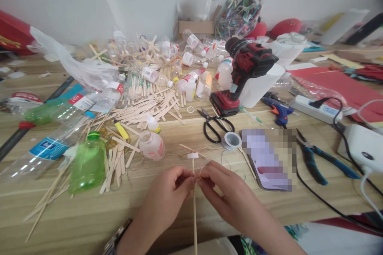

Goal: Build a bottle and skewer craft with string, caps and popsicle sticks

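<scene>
A thin wooden stick [195, 217] runs from the table's front edge up between my hands. Its far end meets a small white piece [193, 155] and crossing thin sticks [184, 150]. My left hand [169, 191] is closed, thumb and forefinger pinching the stick. My right hand [223, 189] is closed just beside it, its fingertips pinching a fine pale thread [201, 172] that loops by the stick. Ahead of my right hand lie a spool [231, 141] and black-handled scissors [206, 127]. A clear cut bottle [152, 146] stands beyond my left hand.
A red cordless drill [239, 75] stands at the back. To the right are a phone [269, 159], pliers [317, 159], a blue glue gun [279, 111] and a power strip [314, 108]. Craft sticks [143, 107], plastic bottles and a green bottle [88, 163] crowd the left.
</scene>
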{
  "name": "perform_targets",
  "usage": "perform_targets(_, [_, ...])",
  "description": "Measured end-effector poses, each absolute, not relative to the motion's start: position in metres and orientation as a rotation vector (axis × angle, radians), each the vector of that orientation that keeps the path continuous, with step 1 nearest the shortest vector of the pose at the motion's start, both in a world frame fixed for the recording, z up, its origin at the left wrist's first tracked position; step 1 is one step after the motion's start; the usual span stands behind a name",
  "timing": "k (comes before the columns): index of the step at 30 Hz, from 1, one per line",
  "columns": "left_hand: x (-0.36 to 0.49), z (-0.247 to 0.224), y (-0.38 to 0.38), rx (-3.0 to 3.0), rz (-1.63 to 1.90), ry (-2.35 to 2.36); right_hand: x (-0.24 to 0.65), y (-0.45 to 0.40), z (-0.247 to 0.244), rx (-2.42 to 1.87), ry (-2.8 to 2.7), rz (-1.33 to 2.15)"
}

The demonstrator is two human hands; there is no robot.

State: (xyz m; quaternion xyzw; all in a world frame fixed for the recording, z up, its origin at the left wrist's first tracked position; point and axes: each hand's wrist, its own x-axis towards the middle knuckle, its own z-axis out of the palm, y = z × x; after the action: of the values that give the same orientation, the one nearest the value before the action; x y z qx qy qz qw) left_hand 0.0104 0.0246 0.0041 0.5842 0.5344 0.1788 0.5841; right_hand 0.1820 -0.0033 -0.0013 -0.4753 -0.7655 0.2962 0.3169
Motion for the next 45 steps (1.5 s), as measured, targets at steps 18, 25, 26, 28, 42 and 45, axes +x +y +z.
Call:
perform_targets(18, [0.01, -0.007, 0.024, 1.297, 0.479, 1.257, 0.174, -0.014, -0.024, -1.329, -1.967, 0.449])
perform_targets(25, [0.012, -0.011, 0.023, 1.067, 0.447, 1.268, 0.169, -0.016, -0.024, -1.348, -1.994, 0.305])
perform_targets(26, [0.012, -0.011, 0.023, 1.058, 0.453, 1.272, 0.169, -0.016, -0.024, -1.346, -1.997, 0.282])
perform_targets(28, [0.012, -0.011, 0.022, 1.062, 0.464, 1.282, 0.167, -0.017, -0.024, -1.338, -1.999, 0.242])
perform_targets(42, [0.015, -0.011, 0.02, 1.111, 0.539, 1.319, 0.158, -0.022, -0.02, -1.366, -1.967, 0.15])
perform_targets(45, [0.015, -0.012, 0.02, 1.106, 0.532, 1.32, 0.158, -0.021, -0.021, -1.382, -1.987, 0.112])
